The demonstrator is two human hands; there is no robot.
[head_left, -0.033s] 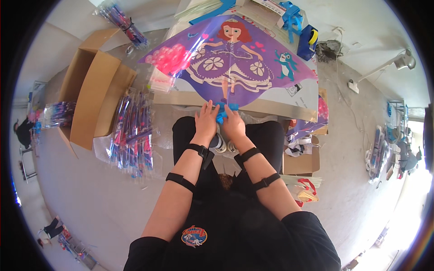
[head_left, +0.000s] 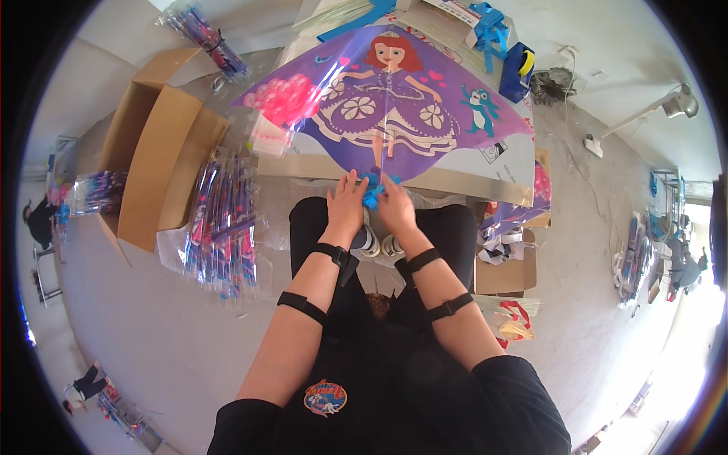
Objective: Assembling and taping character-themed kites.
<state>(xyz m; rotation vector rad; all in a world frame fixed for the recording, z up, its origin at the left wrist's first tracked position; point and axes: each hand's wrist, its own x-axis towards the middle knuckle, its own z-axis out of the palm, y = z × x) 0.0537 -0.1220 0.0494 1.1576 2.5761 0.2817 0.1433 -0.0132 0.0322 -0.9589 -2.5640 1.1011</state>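
A purple kite [head_left: 326, 125] printed with a red-haired figure in a gown lies spread on the table, its lower tip at the near edge. A blue ribbon [head_left: 371, 195] is bunched at that tip, between my two hands. My left hand [head_left: 346, 203] rests on the near edge left of the ribbon, fingers stretched out and slightly apart, thumb side against the ribbon. From the right, my right hand [head_left: 396, 206] has its fingers closed on the ribbon; the fingertips are partly hidden.
Left of the table stand an open cardboard box [head_left: 171, 163] and a pile of wrapped kites [head_left: 221, 227]. A blue tape dispenser [head_left: 516, 72] and more blue ribbon [head_left: 491, 34] lie at the far right. An open carton [head_left: 506, 271] sits beside my right leg.
My right hand has shifted slightly to the right and turned. The ribbon, flatter across the kite tip before, is now more bunched. My left hand stays in place.
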